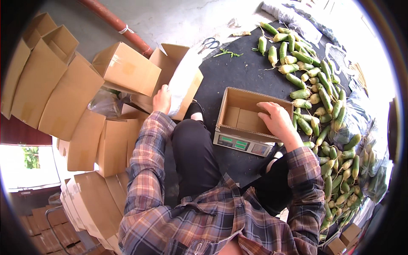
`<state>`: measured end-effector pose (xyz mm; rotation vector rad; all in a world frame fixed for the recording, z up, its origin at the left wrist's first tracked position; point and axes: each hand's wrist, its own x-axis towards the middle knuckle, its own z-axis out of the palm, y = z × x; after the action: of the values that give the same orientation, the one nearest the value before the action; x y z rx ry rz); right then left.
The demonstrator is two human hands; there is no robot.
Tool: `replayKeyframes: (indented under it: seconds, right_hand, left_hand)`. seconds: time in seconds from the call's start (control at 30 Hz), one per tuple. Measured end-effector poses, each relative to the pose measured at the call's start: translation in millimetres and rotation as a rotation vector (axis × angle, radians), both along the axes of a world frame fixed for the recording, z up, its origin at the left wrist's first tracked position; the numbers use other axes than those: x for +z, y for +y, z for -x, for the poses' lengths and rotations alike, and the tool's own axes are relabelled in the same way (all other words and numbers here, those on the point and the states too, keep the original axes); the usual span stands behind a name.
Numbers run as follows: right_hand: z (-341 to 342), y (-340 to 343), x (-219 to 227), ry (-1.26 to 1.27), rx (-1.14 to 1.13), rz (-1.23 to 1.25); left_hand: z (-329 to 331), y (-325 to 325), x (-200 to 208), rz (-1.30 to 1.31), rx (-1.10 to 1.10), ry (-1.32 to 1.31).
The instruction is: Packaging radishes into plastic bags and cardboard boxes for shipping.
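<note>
At a cardboard carton on the left, my left hand has its fingers closed on the near-left edge of a white plastic sheet. Part of those fingers is hidden. A smaller open-topped cardboard box with nothing inside sits on a weighing scale with green displays. Over that box's right side is my right hand, its fingers stretched out and holding nothing. Many green-and-white radishes lie just right of the box, on a dark mat.
Several open cartons crowd the left side. Scissors and a green leafy scrap lie ahead. A red pipe runs along the far left. Clear plastic bags of radishes line the right edge.
</note>
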<state>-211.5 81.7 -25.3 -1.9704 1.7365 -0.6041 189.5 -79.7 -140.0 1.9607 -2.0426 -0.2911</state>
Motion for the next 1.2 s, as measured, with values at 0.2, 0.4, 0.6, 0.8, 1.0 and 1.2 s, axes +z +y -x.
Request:
replayKeyframes:
  seconds: [0.2,0.4,0.6,0.8,1.0,1.2]
  right_hand:
    - [-6.7,-10.4,0.9,-0.041,0.013,0.004]
    - [-38.9,-34.4,10.4,-0.455,0.021,-0.206]
    - [-133.1,-96.2,2.1,-1.082,0.048,-0.734]
    - [-214.1,-123.7,-24.8,-1.21,-0.095,-0.682]
    - [-216.9,-138.4,-24.7,-1.051,-0.242,-0.364]
    - [-203.4,-135.7,-41.3,-0.945,-0.307,-0.539]
  left_hand:
    - [-23.2,-12.8,-7.7,0.327,-0.1,0.308]
    - [-44.9,-10.3,0.0,0.112,0.196,1.139]
    - [-10.7,22.7,59.1,0.03,0.034,1.292]
    - [12.5,45.8,71.1,0.071,-0.535,0.71]
    - [-24.6,-9.9,17.4,-0.081,-0.159,1.071]
    - [-8.1,-21.6,-16.2,-0.004,0.019,0.671]
